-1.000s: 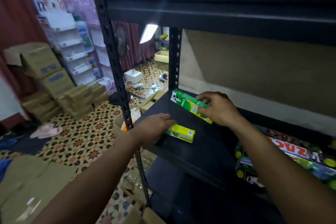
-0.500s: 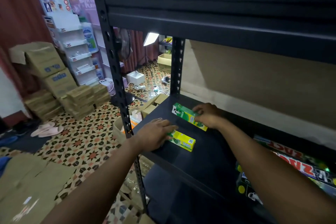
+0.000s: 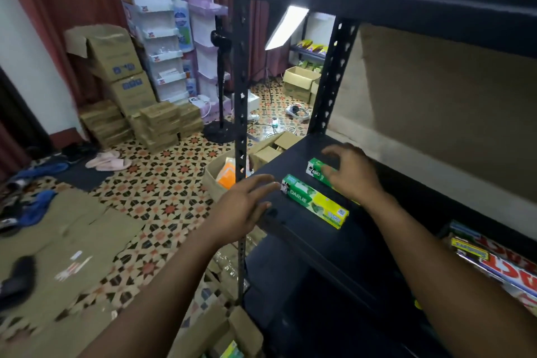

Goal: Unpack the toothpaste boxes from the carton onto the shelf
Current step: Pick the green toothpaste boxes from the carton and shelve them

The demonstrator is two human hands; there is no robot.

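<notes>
Near toothpaste box (image 3: 315,202): green and yellow, lying flat on the shelf (image 3: 305,244) near its front left corner, long side running diagonally, "DARLIE" readable on top.
Far toothpaste box (image 3: 316,169): same green pack, flat on the shelf just behind the near one and roughly parallel to it; only its left end shows.
Right hand (image 3: 353,176): lies over the far box, thumb on its top, fingers arched past its far side; blurred, so I cannot tell whether it pinches the box or merely rests on it.
Left hand (image 3: 247,203): at the shelf's front left corner, fingers straight and slightly spread, holding nothing; fingertips just beside the near box's left end, contact unclear.
Carton (image 3: 244,334): on the floor below the shelf at the bottom edge, a green-yellow pack peeking out.
Open box (image 3: 213,183): on the floor behind the black post (image 3: 240,96), an orange pack inside.
Lower shelf, right: long packs (image 3: 494,266) with red and white lettering.
Floor (image 3: 162,192): patterned tiles, flattened cardboard (image 3: 72,241) to the left, pink slippers (image 3: 109,161), stacked cartons (image 3: 116,67) by the curtain.
</notes>
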